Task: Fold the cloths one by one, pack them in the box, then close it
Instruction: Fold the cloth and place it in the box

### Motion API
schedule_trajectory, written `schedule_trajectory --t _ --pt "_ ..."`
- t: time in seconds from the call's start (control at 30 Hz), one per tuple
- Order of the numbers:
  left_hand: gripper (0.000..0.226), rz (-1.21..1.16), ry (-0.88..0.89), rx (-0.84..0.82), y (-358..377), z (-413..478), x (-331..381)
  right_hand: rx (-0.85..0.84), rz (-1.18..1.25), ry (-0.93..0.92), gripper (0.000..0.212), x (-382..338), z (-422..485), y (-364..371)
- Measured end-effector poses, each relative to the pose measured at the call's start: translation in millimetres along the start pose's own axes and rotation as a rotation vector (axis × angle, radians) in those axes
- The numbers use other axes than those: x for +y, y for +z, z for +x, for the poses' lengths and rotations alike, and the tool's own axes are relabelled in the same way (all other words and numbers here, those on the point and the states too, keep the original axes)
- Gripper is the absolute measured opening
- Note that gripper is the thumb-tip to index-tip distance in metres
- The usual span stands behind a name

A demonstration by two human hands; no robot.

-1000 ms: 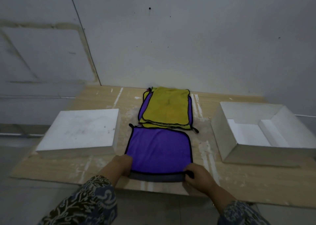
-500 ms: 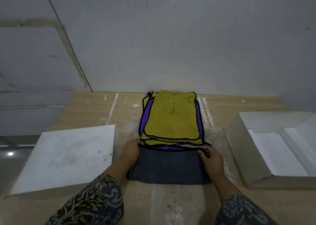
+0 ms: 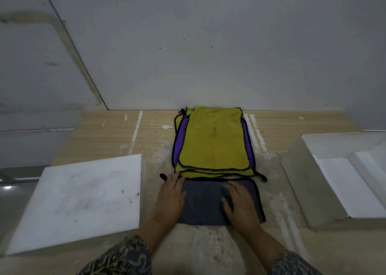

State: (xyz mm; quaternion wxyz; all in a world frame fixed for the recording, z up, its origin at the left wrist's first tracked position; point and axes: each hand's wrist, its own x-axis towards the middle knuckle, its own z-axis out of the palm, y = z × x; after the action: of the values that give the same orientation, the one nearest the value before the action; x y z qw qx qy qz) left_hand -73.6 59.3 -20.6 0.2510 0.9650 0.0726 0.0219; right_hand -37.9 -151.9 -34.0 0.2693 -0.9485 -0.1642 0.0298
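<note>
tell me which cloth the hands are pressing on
The grey folded cloth nearest the person: left hand and right hand rest on it. The yellow-topped stack sits behind it.

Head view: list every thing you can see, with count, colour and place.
folded grey cloth with black edging: one, grey, near centre, nearest the person
stack of unfolded cloths: count unclear, yellow on top with purple beneath, just behind the grey cloth
flat white box lid: one, white, left of the cloths
open cardboard box: one, grey-white, right of the cloths, no cloth seen inside
light wooden board: one, tan with white streaks, beneath everything
wall: one, grey, behind the board
patterned sleeves: two, dark, bottom edge
left hand: one, flat on the grey cloth's left edge
right hand: one, flat on its right half
</note>
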Motion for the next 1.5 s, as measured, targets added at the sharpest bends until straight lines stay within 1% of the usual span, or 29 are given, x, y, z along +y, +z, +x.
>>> schedule_trajectory --t 0.07,0.1,0.2,0.23,0.27,0.33,0.43,0.5,0.53,0.6,0.7,0.8,0.87,0.93,0.97,1.0,1.03,1.07,1.1,1.13,1.17,1.2,1.23,1.27,1.3,1.33,1.37,1.43,1.5 --pt "0.056 0.05 0.018 -0.032 9.9 -19.6 -3.1 -0.134 -0.081 -0.036 0.091 -3.6 -9.7 12.6" --pt "0.064 0.069 -0.019 -0.068 13.9 -29.1 -6.8 -0.178 -0.136 -0.019 0.097 -2.3 -15.0 17.9" --pt "0.077 0.01 -0.212 -0.252 20.3 -46.9 -25.2 -0.2 -0.209 0.072 0.094 9.5 -26.9 19.8" --pt "0.077 0.002 -0.257 -0.272 20.6 -48.2 -28.3 -0.196 -0.215 0.088 0.092 14.8 -29.8 18.1" --pt "0.076 0.004 -0.272 -0.288 20.2 -49.1 -30.2 -0.193 -0.218 0.092 0.09 18.7 -33.2 15.4" --pt "0.073 -0.057 -0.295 -0.258 17.9 -47.9 -27.0 -0.205 -0.21 0.091 0.09 22.3 -36.8 11.1" --pt "0.063 -0.125 -0.363 -0.123 16.0 -43.8 -19.0 -0.225 -0.224 0.08 0.09 21.1 -35.6 9.3" --pt "0.062 0.005 -0.376 -0.059 13.9 -40.1 -13.9 -0.242 -0.231 0.076 0.089 21.5 -33.8 9.0" --pt "0.062 0.082 -0.401 -0.068 12.7 -37.1 -11.5 -0.252 -0.229 0.071 0.089 21.7 -33.4 8.5" --pt "0.057 0.132 -0.488 -0.112 9.0 -27.9 -5.7 -0.277 -0.211 0.072 0.091 22.9 -32.3 7.4" --pt "0.04 0.043 -0.601 -0.205 0.6 -15.3 4.3 -0.321 -0.218 0.07 0.093 25.0 -29.3 6.4" --pt "0.037 -0.019 -0.553 -0.226 -12.5 -2.2 7.1 -0.346 -0.226 0.074 0.097 26.0 -27.6 5.3" --pt "0.03 -0.133 -0.472 -0.311 -23.0 9.6 9.7 -0.372 -0.231 0.088 0.097 21.7 -25.3 -0.5" --pt "0.009 -0.248 -0.448 -0.345 -34.5 16.2 19.3 -0.409 -0.214 0.122 0.079 10.5 -16.1 -9.8" --pt "0.005 -0.333 -0.431 -0.33 -37.8 17.2 27.0 -0.373 -0.169 0.126 0.071 3.8 -9.6 -15.1" --pt "0.008 -0.399 -0.411 -0.301 -39.5 17.5 36.7 -0.301 -0.049 0.143 0.067 -3.1 -2.6 -20.9" --pt "0.024 -0.417 -0.377 -0.283 -41.3 16.9 50.3 -0.218 0.159 0.185 0.066 -11.5 4.1 -28.4" --pt "0.04 -0.403 -0.339 -0.287 -40.2 14.7 63.4 -0.182 0.427 0.263 0.063 -19.3 9.4 -35.5" --pt "0.048 -0.407 -0.291 -0.297 -37.0 12.5 77.4 -0.221 0.705 0.382 0.055 -25.8 14.2 -40.5" --pt "0.049 -0.42 -0.246 -0.327 -32.3 9.9 90.0 -0.307 0.943 0.503 0.049 -29.7 17.4 -44.4" --pt "0.046 -0.44 -0.196 -0.367 -27.1 7.6 100.8 -0.377 1.107 0.598 0.046 -28.8 19.5 -45.6" --pt "0.042 -0.447 -0.158 -0.402 -21.0 5.6 109.1 -0.42 1.18 0.638 0.044 -24.8 20.7 -45.3" --pt "0.035 -0.443 -0.132 -0.409 -14.8 3.5 115.0 -0.429 1.2 0.64 0.04 -20.0 21.5 -43.2" --pt "0.026 -0.443 -0.136 -0.38 -9.4 1.7 119.3 -0.397 1.188 0.638 0.035 -16.1 21.9 -41.4" --pt "0.019 -0.447 -0.162 -0.322 -3.7 0.5 121.2 -0.345 1.163 0.638 0.029 -11.6 22.4 -39.8" --pt "0.017 -0.444 -0.199 -0.247 1.3 -0.4 120.9 -0.294 1.105 0.628 0.025 -5.3 22.1 -38.8" --pt "0.02 -0.431 -0.217 -0.171 5.2 -2.1 120.2 -0.257 1.045 0.595 0.024 1.9 21.0 -37.9" --pt "0.026 -0.333 -0.159 -0.075 15.0 -5.9 113.8 -0.209 0.898 0.494 0.024 14.0 18.1 -40.5" --pt "0.036 -0.219 -0.05 -0.113 26.0 -9.3 109.9 -0.131 0.731 0.38 0.022 27.4 15.1 -43.9"
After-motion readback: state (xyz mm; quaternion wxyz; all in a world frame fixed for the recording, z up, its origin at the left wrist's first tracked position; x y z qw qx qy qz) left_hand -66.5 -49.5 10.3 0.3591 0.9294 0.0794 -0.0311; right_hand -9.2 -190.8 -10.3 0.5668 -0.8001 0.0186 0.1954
